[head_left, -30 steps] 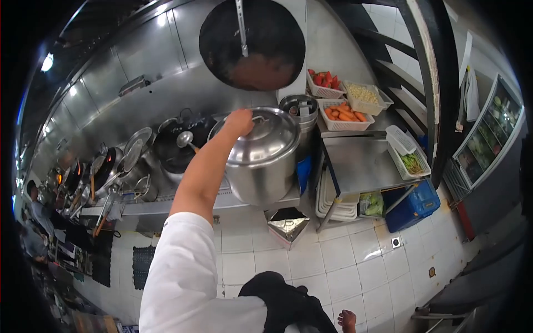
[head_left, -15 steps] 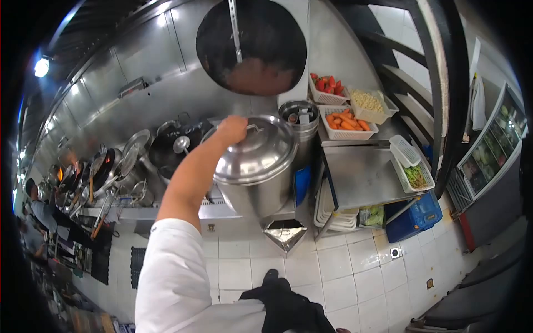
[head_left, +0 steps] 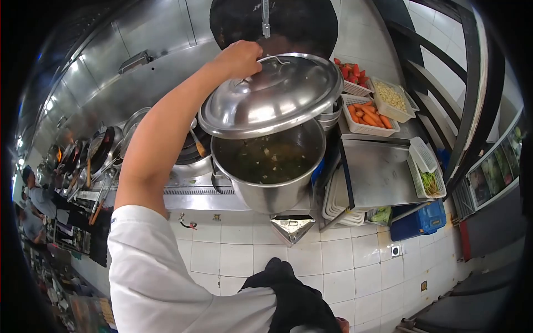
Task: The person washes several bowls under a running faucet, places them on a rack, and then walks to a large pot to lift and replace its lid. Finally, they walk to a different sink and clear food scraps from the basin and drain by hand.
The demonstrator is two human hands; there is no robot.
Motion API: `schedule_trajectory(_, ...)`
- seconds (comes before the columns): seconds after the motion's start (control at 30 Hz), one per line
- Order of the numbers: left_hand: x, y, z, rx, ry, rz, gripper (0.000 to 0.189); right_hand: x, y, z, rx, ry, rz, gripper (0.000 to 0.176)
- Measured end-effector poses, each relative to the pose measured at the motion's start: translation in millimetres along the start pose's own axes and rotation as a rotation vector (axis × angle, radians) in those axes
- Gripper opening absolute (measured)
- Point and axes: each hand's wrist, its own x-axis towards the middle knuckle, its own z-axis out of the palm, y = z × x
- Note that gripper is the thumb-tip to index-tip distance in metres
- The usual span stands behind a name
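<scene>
My left hand (head_left: 242,59), at the end of a bare forearm and white sleeve, is closed on the handle of a large, round steel lid (head_left: 272,100). The lid is held tilted above the back of a tall steel stockpot (head_left: 272,195), and its domed top faces me. Below the lid's near rim, the pot shows dark greenish-brown soup (head_left: 272,161) with pale bits floating in it. At the bottom edge, a small skin-coloured part of what looks like my right hand (head_left: 342,324) shows beside my dark clothing; its fingers cannot be made out.
A large black wok (head_left: 311,25) is behind the lid. To the right are baskets of carrots (head_left: 369,115), red peppers (head_left: 351,72) and peeled garlic-like pieces (head_left: 390,95), above a steel shelf (head_left: 377,172). A blue bin (head_left: 419,219) stands below. Woks and a co-worker (head_left: 39,188) are far left.
My left hand has lifted the lid up and back off the stockpot, so the soup inside now shows. The view has shifted too.
</scene>
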Motion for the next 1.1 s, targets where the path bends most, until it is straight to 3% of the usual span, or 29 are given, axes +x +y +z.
schedule_trajectory(0.1,-10.4,1.3,8.7,-0.038,-0.001,0.077,0.019,26.3,-34.2,12.4,-0.084,-0.156,0.18,0.022)
schedule_trajectory(0.13,-12.9,-1.2,20.2,0.007,0.008,0.127,0.019,35.5,-37.7,19.4,0.211,-0.091,0.466,0.019)
schedule_trajectory(0.2,-22.8,5.0,38.2,0.021,0.002,0.183,0.019,48.4,-27.1,29.1,0.215,-0.058,0.515,0.018)
schedule_trajectory(0.37,-40.8,16.5,74.6,0.079,-0.158,0.107,0.017,67.6,-24.7,43.9,0.187,-0.054,0.411,0.021)
schedule_trajectory(0.47,-45.7,16.4,91.3,0.046,-0.137,0.182,0.016,63.4,-31.0,54.7,0.134,-0.023,0.366,0.019)
schedule_trajectory(0.53,-49.0,21.0,94.6,0.044,-0.148,0.206,0.015,64.0,0.9,71.2,0.099,-0.004,0.327,0.018)
schedule_trajectory(0.6,-48.7,22.8,97.2,0.039,-0.157,0.21,0.015,59.2,23.8,84.9,-0.085,0.021,0.145,0.021)
schedule_trajectory(0.73,-55.0,22.7,102.2,0.04,-0.165,0.222,0.014,28.9,24.7,94.4,-0.114,-0.067,0.261,0.024)
schedule_trajectory(0.83,-56.4,21.3,106.8,0.022,-0.161,0.251,0.013,8.5,22.4,98.9,0.039,-0.002,0.486,0.026)
schedule_trajectory(0.9,-57.4,22.7,107.0,-0.014,-0.145,0.265,0.014,0.1,23.4,98.9,-0.011,-0.011,0.295,0.021)
schedule_trajectory(1.03,-58.1,32.8,103.1,-0.021,-0.186,0.255,0.017,-0.5,22.4,92.2,-0.159,-0.027,0.277,0.029)
schedule_trajectory(1.07,-58.8,31.4,103.9,-0.017,-0.198,0.261,0.019,-3.0,8.7,83.9,-0.244,-0.018,0.182,0.031)
schedule_trajectory(1.1,-60.3,34.0,101.0,-0.003,-0.206,0.261,0.02,-4.3,-7.0,77.9,-0.156,0.024,0.289,0.029)
